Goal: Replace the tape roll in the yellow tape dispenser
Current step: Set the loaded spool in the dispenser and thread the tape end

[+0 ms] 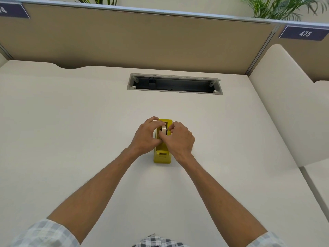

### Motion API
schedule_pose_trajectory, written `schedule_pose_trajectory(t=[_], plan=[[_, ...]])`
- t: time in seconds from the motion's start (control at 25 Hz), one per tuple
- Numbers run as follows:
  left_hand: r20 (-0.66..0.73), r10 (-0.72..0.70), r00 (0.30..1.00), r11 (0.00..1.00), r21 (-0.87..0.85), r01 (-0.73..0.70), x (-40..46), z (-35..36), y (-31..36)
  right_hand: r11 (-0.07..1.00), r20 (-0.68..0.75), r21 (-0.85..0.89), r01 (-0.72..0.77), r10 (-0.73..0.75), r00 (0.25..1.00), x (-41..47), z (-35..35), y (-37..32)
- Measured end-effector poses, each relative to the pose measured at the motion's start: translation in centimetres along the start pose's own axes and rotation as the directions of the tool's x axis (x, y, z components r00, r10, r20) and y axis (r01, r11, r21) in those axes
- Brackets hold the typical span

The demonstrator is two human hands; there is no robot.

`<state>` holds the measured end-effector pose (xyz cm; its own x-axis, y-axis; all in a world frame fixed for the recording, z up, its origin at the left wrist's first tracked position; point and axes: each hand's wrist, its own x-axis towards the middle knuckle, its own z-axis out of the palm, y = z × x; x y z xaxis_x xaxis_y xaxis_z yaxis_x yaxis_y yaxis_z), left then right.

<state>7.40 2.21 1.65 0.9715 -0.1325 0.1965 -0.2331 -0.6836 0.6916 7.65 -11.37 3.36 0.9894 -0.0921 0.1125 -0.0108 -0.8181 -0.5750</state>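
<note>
The yellow tape dispenser (pixel 162 155) stands in the middle of the white desk (pixel 71 122), its cutter end towards me. A pale tape roll (pixel 163 128) sits upright in its well. My left hand (pixel 146 135) grips the roll from the left side, fingers curled over its top. My right hand (pixel 179 138) pinches the roll from the right, thumb and fingertips on it. Both hands hide most of the roll and the dispenser's middle.
An open cable slot (pixel 174 84) with a grey frame lies in the desk beyond the dispenser. A beige partition wall (pixel 142 38) closes the back. A white side panel (pixel 288 104) rises at the right, with a sign reading 475 (pixel 304 33) above it.
</note>
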Motion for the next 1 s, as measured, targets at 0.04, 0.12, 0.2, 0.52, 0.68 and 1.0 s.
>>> schedule_pose_trajectory(t=[0.04, 0.12, 0.2, 0.52, 0.68, 1.0], plan=[[0.013, -0.015, 1.0, 1.0, 0.01, 0.015, 0.0, 0.0, 0.0, 0.999, -0.002, 0.024, 0.03, -0.03, 1.0, -0.2, -0.1, 0.3], [0.038, -0.042, 0.998, 0.999, 0.032, 0.041, 0.1, -0.1, 0.1, 0.994, -0.006, 0.073, 0.078, -0.078, 0.997, -0.7, -0.2, 0.9], [0.054, -0.053, 0.997, 0.998, 0.027, 0.052, 0.0, -0.1, 0.1, 0.988, 0.006, 0.109, 0.106, -0.107, 0.994, -1.1, -0.1, 1.3], [0.102, -0.021, 0.995, 0.998, -0.054, 0.026, -0.1, -0.2, 0.3, 0.974, 0.081, 0.164, 0.155, -0.17, 0.982, -1.3, -0.5, 2.2], [0.089, -0.04, 0.995, 0.998, -0.051, 0.045, -0.1, -0.2, 0.3, 0.952, 0.033, 0.111, 0.286, -0.291, 0.956, -2.3, -0.8, 2.7], [0.078, -0.044, 0.996, 0.998, -0.046, 0.048, -0.1, -0.2, 0.2, 0.864, -0.045, -0.108, 0.492, -0.499, 0.865, -3.5, -0.6, 3.7]])
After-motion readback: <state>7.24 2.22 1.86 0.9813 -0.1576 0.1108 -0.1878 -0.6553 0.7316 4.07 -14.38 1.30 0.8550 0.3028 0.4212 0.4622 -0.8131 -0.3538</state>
